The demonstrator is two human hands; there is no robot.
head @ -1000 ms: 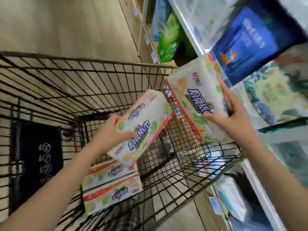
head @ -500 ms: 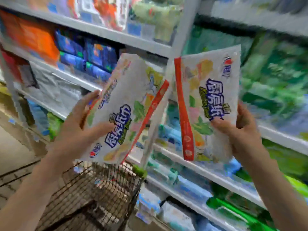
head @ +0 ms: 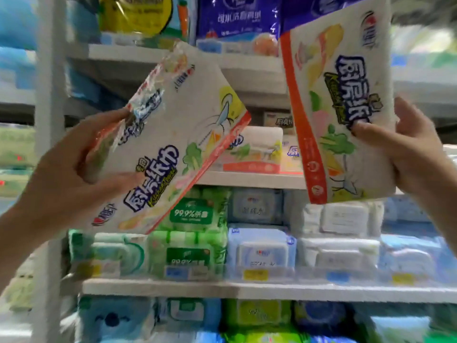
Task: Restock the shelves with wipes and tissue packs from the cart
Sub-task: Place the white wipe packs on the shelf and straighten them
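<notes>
My left hand (head: 74,169) grips a white tissue pack with an orange edge and blue lettering (head: 173,144), tilted, in front of the shelving. My right hand (head: 405,149) holds a second pack of the same kind (head: 338,107) upright, higher and to the right. Between the two packs, on the middle shelf (head: 247,179), lie matching tissue packs (head: 257,152). The cart is out of view.
Green, blue and white wipes packs (head: 259,251) fill the shelf below, with price tags on its edge (head: 254,274). Blue and yellow bags (head: 237,16) stand on the upper shelf. A white upright post (head: 49,144) rises at the left.
The view has swung from the cart up to the shelves. Both hands have lifted their packs to the middle shelf's height, and the matching packs on it have come into view.
</notes>
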